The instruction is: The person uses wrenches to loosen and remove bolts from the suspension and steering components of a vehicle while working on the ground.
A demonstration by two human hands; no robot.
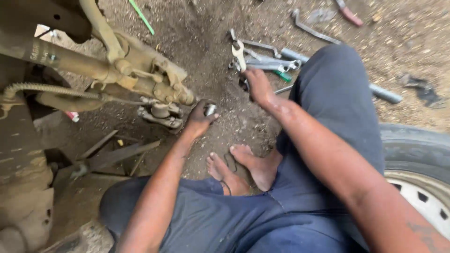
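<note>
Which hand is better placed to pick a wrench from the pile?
Right. The right hand already reaches over the wrenches on the dirt, while the left hand is closed on a small metal part near the muddy joint.

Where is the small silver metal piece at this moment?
In the head view, the small silver metal piece is held in the left hand, near the picture's centre, just right of the muddy suspension joint and above the bare feet.

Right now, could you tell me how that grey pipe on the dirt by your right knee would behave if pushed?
The grey pipe looks like rigid metal, so probably stiff and fairly heavy. Being round, it may roll, though the loose dirt ground would likely slow it. Its dusty surface probably is not slippery.
</note>
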